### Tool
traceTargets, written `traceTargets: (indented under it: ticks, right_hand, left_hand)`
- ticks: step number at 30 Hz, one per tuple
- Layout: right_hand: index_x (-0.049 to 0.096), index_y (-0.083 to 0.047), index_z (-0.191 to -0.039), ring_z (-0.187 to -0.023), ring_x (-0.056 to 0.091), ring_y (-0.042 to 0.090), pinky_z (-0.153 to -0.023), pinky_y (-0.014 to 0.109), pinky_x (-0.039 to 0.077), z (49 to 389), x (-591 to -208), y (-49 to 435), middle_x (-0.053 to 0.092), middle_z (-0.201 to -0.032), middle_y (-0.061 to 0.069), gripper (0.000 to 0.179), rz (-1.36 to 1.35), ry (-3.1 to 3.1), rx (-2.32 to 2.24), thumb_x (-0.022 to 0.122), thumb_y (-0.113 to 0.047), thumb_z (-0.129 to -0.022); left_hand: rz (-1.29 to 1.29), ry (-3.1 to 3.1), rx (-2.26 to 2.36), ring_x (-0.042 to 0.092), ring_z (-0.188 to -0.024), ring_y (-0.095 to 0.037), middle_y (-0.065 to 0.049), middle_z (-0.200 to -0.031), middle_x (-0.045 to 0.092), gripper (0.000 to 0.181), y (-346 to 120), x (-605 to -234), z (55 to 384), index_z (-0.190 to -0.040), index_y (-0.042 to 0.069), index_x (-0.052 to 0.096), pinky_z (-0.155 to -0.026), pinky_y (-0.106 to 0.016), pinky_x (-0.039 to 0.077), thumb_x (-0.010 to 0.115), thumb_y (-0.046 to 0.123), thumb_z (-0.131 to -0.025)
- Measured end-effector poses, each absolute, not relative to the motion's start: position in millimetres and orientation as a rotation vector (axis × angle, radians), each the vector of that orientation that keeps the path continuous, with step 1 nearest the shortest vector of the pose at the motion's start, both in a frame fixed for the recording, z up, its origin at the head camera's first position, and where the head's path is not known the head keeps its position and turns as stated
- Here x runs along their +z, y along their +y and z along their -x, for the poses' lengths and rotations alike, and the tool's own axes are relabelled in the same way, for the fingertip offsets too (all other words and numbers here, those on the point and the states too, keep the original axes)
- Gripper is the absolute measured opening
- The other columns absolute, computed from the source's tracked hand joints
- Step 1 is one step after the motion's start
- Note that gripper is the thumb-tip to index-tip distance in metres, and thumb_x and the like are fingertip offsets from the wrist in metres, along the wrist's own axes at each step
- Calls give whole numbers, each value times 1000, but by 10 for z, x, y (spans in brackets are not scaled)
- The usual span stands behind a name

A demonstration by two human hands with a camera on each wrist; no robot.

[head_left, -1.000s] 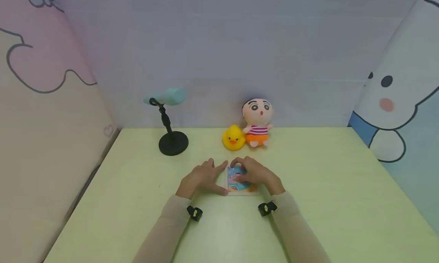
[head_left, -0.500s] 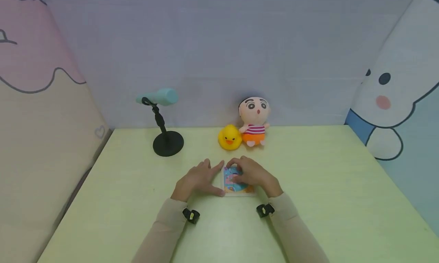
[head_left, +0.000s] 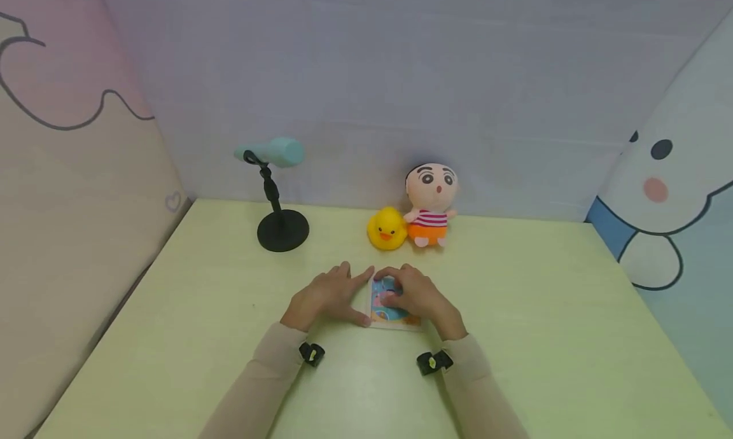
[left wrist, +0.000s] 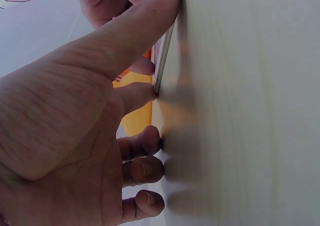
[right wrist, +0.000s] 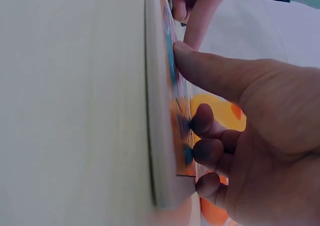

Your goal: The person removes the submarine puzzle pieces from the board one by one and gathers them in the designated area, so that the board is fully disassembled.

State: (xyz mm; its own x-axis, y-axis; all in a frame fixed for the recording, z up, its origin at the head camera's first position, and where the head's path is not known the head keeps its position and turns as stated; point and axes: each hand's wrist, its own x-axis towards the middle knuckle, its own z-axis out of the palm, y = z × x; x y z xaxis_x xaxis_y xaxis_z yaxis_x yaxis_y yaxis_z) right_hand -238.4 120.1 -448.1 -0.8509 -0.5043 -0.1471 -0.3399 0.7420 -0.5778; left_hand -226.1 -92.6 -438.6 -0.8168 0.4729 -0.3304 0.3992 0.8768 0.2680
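Note:
A flat, square picture board (head_left: 395,319) lies on the table with a blue, pink and orange printed scene inside a pale frame. At its left side, my left hand (head_left: 328,294) spreads thumb and index finger to touch the two left corners. The left wrist view shows the other left fingertips (left wrist: 151,169) resting on the tabletop. My right hand (head_left: 420,294) arches over the board, and its thumb (right wrist: 200,66) presses on the picture. Several right fingertips (right wrist: 207,151) touch the printed surface too. The right hand hides much of the upper right of the picture.
Behind the board sit a yellow rubber duck (head_left: 387,229) and a plush doll (head_left: 431,203) in a striped shirt. A mint-green hair dryer (head_left: 275,151) on a black stand (head_left: 282,229) is at the back left. A pale wall (head_left: 366,95) rises behind the table (head_left: 544,312).
The head view has shifted and tilted slightly. Both hands stay at the board in nearly the same pose; the right thumb sits a little farther left on the picture.

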Motion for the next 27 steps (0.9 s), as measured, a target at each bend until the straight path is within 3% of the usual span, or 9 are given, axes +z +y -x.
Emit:
traceTargets:
  ticks: [15,21,24,27]
  right_hand:
    - [58,-25,-126,-90,50,24,-77,36,44,2417,-4432,1183,47,-101,9,43,616,2606,-815,78,-20,-89]
    - [56,-23,-128,-99,52,29,-90,44,49,2433,-4389,1165,46,-113,11,47,629,2617,-893,79,-16,-88]
    - [58,-16,-125,-97,53,24,-93,43,47,2425,-4432,1162,53,-111,8,40,703,2624,-947,76,-10,-90]
    - [62,-11,-115,-87,54,19,-86,37,49,2424,-4462,1142,59,-102,4,24,749,2636,-1043,69,-6,-94]
  left_hand:
    - [-596,2649,298,44,-92,-24,-11,-109,41,104,-936,-4371,2274,-160,28,27,-72,-36,41,78,63,-76]
    - [-620,2676,280,45,-92,-24,-11,-109,41,103,-935,-4331,2298,-160,30,25,-72,-35,42,77,63,-77]
    - [-616,2656,296,44,-89,-23,-9,-106,40,104,-933,-4356,2293,-160,33,24,-69,-34,40,77,64,-76]
    - [-614,2640,307,43,-86,-22,-8,-104,38,104,-940,-4376,2279,-160,32,24,-67,-32,36,77,64,-76]
